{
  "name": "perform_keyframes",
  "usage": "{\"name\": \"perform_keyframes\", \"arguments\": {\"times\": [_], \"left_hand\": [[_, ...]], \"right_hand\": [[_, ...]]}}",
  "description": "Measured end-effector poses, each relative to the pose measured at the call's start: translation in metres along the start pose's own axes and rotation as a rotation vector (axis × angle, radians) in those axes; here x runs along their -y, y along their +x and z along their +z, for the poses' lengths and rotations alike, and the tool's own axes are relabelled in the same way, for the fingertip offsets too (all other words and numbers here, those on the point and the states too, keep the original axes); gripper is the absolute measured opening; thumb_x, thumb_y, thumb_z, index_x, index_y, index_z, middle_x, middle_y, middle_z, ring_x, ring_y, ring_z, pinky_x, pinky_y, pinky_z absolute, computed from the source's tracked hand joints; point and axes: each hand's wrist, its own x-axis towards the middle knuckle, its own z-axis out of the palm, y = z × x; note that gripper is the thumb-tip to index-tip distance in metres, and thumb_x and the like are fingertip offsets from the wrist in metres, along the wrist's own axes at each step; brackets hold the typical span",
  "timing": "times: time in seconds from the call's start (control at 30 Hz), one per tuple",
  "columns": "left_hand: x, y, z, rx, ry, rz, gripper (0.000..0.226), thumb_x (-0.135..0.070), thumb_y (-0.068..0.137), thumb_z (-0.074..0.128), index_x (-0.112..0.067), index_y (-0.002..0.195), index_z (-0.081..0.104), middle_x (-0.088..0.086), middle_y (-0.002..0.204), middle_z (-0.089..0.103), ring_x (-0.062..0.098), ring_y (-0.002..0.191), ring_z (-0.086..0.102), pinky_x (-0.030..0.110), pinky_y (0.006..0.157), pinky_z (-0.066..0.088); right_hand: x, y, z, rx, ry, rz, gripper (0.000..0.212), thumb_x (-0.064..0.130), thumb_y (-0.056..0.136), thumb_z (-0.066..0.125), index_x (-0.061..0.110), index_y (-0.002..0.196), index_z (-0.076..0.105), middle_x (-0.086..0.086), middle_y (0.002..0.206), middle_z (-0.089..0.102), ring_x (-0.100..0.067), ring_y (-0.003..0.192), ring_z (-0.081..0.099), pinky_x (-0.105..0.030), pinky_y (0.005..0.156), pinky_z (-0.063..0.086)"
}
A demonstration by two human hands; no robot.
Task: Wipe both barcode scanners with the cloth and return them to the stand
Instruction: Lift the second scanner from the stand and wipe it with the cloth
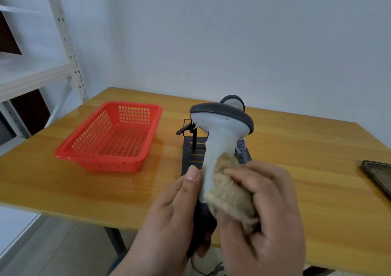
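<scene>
Pale walls backed the wooden table (63,182). Her left hand (169,212) gripped the white barcode scanner (220,127); right hand (268,208) fingers pressed the beige cloth (228,193) against its handle. Hard rubbing could twist it loose onto the stand (191,153) beyond her fingertips.

Wooden table (296,153) ran back to a pale wall (232,32). Red plastic basket (110,136) with perforated sides sat near the table's left edge, toward the back. Dark flat device (378,176), phone-like, lay at the right edge, partly out of frame. White metal shelving (63,43) stood beyond the back-left corner.
</scene>
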Motion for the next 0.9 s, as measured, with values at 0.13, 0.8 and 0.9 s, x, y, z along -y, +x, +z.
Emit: {"name": "perform_keyframes", "arguments": {"times": [0.13,0.8,0.9], "left_hand": [[-0.005,0.002,0.001,-0.054,-0.045,0.022,0.039,-0.050,0.073,0.043,-0.038,0.043,0.066,-0.011,0.044,0.058,0.000,0.040,0.053,0.013,0.039,0.041],[0.000,0.005,0.001,0.051,-0.314,-0.194,0.060,-0.056,0.072,0.053,0.003,0.067,0.066,0.016,0.052,0.047,0.017,0.035,0.037,0.018,0.038,0.028],[0.004,0.006,0.000,0.059,-0.397,-0.241,0.058,-0.057,0.076,0.052,-0.001,0.065,0.061,0.012,0.042,0.041,0.016,0.027,0.031,0.012,0.033,0.027]], "right_hand": [[0.000,-0.003,-0.004,0.082,-0.034,-0.104,0.026,0.025,0.076,0.066,0.030,0.102,0.064,0.006,0.106,0.058,0.001,0.097,0.057,-0.005,0.082,0.041],[0.005,0.005,-0.007,0.117,-0.097,-0.100,0.031,0.026,0.076,0.061,0.031,0.107,0.067,0.010,0.104,0.055,0.010,0.092,0.055,0.003,0.075,0.039],[-0.004,0.018,-0.011,0.078,-0.041,-0.014,0.028,0.029,0.075,0.059,0.033,0.101,0.068,0.015,0.102,0.057,0.012,0.091,0.056,0.003,0.073,0.038]]}}
